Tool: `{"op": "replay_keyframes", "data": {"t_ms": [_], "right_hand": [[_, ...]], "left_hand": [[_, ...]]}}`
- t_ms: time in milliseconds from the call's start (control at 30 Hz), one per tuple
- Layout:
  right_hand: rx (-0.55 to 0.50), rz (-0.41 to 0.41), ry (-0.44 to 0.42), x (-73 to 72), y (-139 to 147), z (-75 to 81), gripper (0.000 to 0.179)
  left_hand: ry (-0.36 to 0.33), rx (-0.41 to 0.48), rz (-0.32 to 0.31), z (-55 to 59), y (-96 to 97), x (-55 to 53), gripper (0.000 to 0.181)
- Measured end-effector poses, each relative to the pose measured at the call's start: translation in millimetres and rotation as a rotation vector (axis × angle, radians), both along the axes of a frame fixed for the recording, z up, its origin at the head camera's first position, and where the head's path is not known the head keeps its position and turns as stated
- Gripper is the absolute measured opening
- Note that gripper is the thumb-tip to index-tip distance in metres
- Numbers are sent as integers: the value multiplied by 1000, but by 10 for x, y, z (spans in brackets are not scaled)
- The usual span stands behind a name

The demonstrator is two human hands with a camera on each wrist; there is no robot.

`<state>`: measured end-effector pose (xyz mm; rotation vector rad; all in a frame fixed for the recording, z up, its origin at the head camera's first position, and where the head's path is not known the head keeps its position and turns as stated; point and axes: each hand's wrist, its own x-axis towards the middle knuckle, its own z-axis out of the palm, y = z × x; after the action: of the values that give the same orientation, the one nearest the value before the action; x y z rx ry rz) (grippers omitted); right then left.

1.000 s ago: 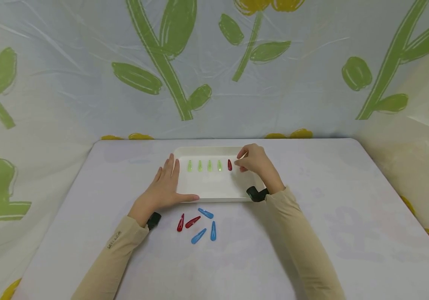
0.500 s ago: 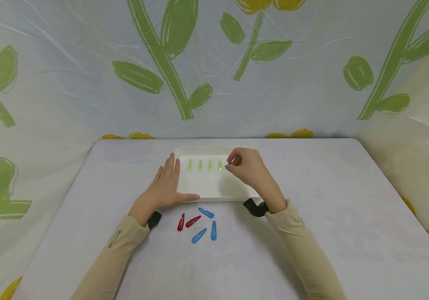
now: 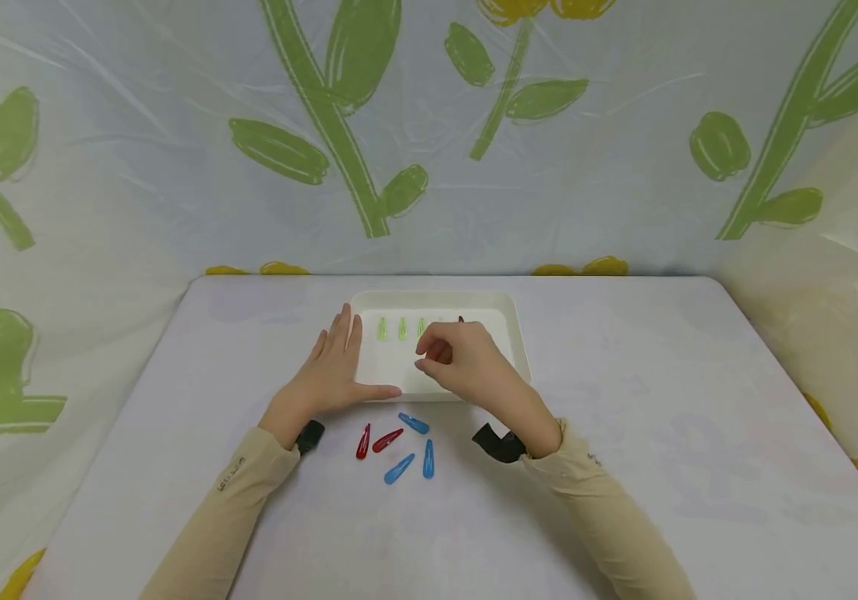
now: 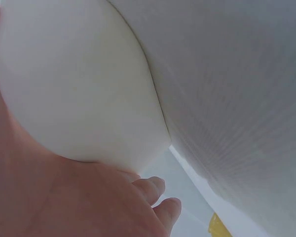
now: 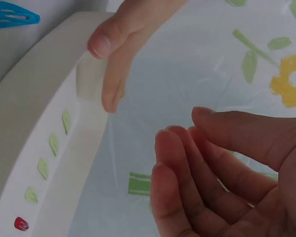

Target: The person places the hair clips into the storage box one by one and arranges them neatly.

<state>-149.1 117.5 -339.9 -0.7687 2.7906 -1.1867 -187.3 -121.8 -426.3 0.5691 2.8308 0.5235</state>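
Observation:
My left hand (image 3: 325,371) rests on the left end of the white tray (image 3: 514,333), fingers straight and thumb along its front rim. In the tray stand several green snap hair clips (image 3: 402,328) in a row, with a red hair clip (image 5: 21,223) at the row's end. Above the tray hovers my right hand (image 3: 462,358), its fingers loosely bent and holding nothing; it hides most of that red clip and part of the row in the head view. Nearer to me on the table lie two red hair clips (image 3: 387,441) and three blue hair clips (image 3: 429,459).
A pale cloth covers the table (image 3: 661,433). Behind it hangs a sheet (image 3: 173,183) printed with green leaves and yellow flowers. Dark straps (image 3: 499,443) with cameras sit at the wrists.
My right hand has moved away from the red clip in the tray, going left and toward me over the front of the tray. The left hand has stayed in place.

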Motion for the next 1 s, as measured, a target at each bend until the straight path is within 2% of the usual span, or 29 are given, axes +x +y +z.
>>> {"op": "replay_keyframes", "data": {"t_ms": [267,400,600,700,800,1000], "right_hand": [[46,272,35,11,-117,-156,5],[137,365,52,62,-230,-240,9],[399,352,-5,193,-445,-378,11],[493,342,14,253,-526,-468,9],[552,325,70,298,-574,-540,8],[583,319,168,332,-612,-592,8]], "left_hand": [[11,-12,-19,20,23,-13,135],[28,-15,-44,17,10,-14,128],[22,2,-39,8,-2,-4,129],[13,3,-22,1,1,2,132],[11,9,-14,0,10,9,134],[2,15,-6,20,21,15,136]]}}
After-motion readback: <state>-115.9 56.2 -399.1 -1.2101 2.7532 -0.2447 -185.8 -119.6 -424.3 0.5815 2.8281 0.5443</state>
